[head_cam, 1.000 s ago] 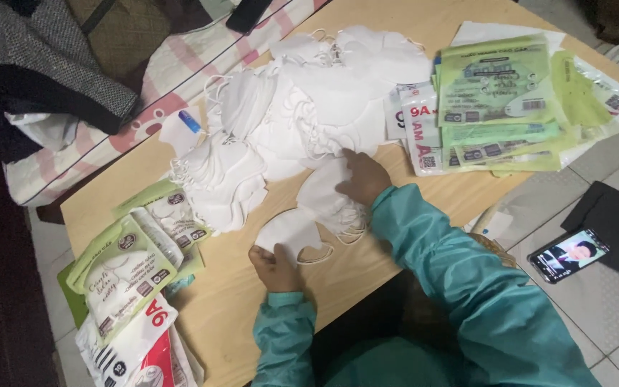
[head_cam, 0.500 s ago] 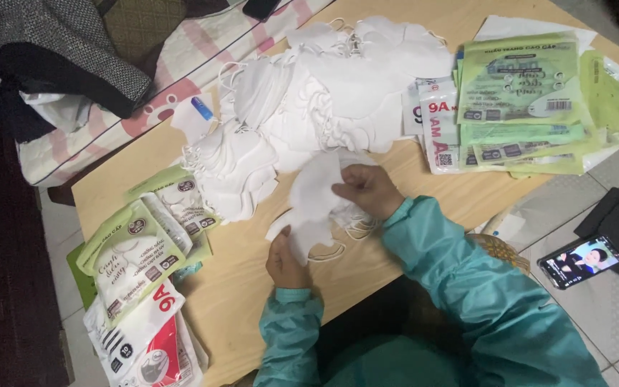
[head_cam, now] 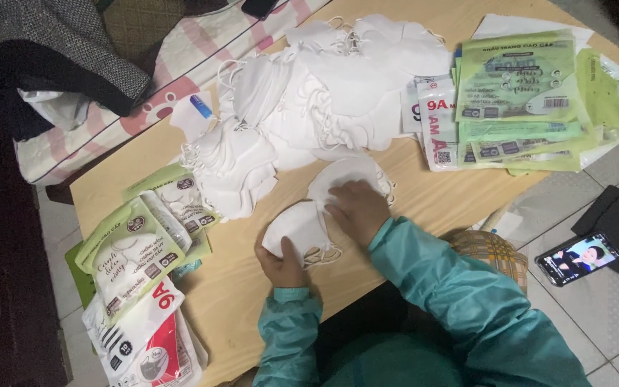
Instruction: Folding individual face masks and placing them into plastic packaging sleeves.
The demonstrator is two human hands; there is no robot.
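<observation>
My left hand (head_cam: 281, 265) grips the near edge of a white face mask (head_cam: 296, 224) lying on the light wooden table (head_cam: 424, 204). My right hand (head_cam: 358, 208) presses flat on the same mask where it overlaps a second white mask (head_cam: 349, 172) just beyond. Both arms wear teal sleeves. A large heap of white masks (head_cam: 317, 100) with thin ear loops fills the table's middle, directly beyond my hands.
Green and white mask packets (head_cam: 524, 100) are stacked at the table's right. More filled packets (head_cam: 137, 251) lie at the left near corner. A phone (head_cam: 578, 258) with a lit screen rests on the tiled floor at right. Dark clothing (head_cam: 44, 50) and a pink-patterned cloth (head_cam: 173, 64) lie at upper left.
My hands lifted a mask half a second ago and have now laid it flat on the table. The right hand has moved from the heap's edge to pressing on the mask.
</observation>
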